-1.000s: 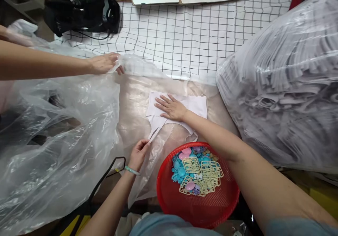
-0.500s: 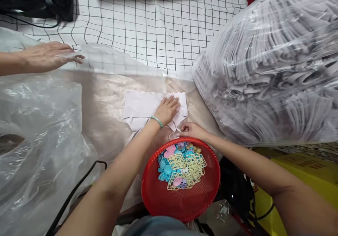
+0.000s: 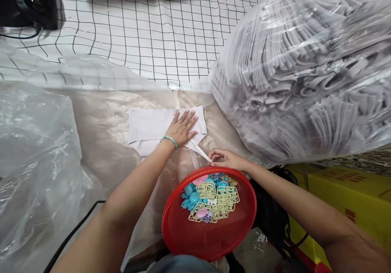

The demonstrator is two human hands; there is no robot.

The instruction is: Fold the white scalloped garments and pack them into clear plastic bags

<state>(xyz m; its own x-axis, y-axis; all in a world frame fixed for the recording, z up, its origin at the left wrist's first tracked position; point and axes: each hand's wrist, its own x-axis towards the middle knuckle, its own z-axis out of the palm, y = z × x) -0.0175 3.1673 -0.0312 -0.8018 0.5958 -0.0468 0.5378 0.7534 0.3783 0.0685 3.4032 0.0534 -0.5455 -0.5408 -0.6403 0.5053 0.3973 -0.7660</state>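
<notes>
To straighten the narrow white fabric strap [image 3: 201,151] cleanly, the left hand [image 3: 182,128] does best as a broad, even weight on the flat white cloth piece [image 3: 148,124], bearing down through palm and spread fingers so that the pull does not drag the fabric askew; the right hand [image 3: 225,159] should draw outward along the strap's own line, low and gentle, with just enough tension to take out slack and twist without puckering the edge from which it comes. The translucent crinkled plastic sheet [image 3: 102,128] beneath looks slippery, so a sharp tug could slide everything together, and the pulling fingers would be wise to keep clear of the rim of the round red mesh plastic basket [image 3: 171,220] just below them. As for position, the cloth piece lies directly under the left hand, which is laid open on its right-hand part and grasps nothing; most of the cloth reaches out to the left of that hand, and a small corner shows to its right. The right hand is off the cloth, down and to the right of it, its curled fingers pinching the far end of the strap, which slants in a nearly straight line between the two hands; the left hand hides part of the cloth near the strap's upper end, so exactly where the two join I cannot tell
</notes>
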